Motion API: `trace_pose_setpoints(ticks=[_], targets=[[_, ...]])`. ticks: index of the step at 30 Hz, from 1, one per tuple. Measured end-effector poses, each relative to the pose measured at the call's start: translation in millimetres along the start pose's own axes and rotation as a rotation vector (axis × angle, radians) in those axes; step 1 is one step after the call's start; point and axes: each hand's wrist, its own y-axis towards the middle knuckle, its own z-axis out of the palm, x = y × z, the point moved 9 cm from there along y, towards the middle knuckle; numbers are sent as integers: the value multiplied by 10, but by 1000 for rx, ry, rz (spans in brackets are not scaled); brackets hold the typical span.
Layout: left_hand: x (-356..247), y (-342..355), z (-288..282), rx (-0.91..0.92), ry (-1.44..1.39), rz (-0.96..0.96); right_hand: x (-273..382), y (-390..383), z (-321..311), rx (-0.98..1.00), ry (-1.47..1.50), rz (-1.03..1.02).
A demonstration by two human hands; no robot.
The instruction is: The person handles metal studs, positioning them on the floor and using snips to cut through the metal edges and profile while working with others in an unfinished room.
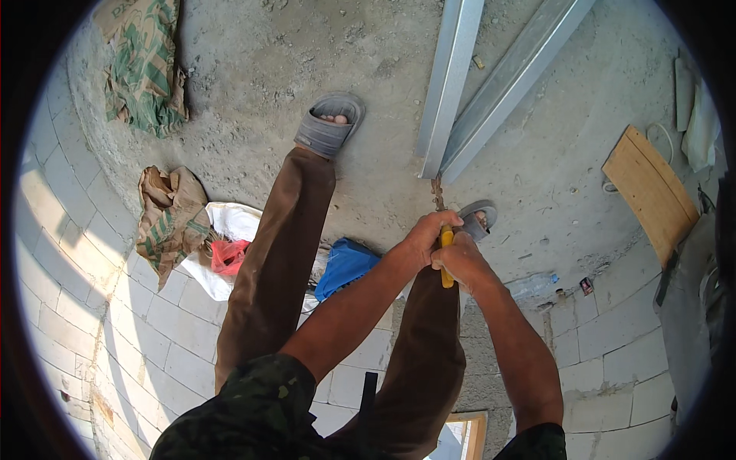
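Observation:
Both my hands are closed on the yellow handles of a pair of tin snips (447, 280). My left hand (428, 236) wraps the handles from the left, and my right hand (464, 262) grips them from the right, just below it. The rusty jaws of the snips point away from me and meet the near end of a galvanized metal channel (447, 84). Whether the blades have bitten into the metal is too small to tell. A second metal channel (515, 86) slants off to the right, its near end beside the first one's.
My sandalled feet (330, 126) stand on the rough concrete floor (368, 46). Crumpled paper sacks (146, 69), a white sack (234, 220), a red bag (228, 257) and a blue bag (346, 266) lie leftward. Rightward are a plastic bottle (533, 286) and wooden board (650, 188), near block walls (613, 368).

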Motion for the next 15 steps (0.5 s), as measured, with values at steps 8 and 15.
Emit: trace_pose_setpoints(ticks=[8, 15], targets=[[76, 7, -110, -79, -103, -80, -300, -94, 68, -160, 263, 25], [20, -282, 46, -174, 1, -9, -338, -158, 124, 66, 206, 247]])
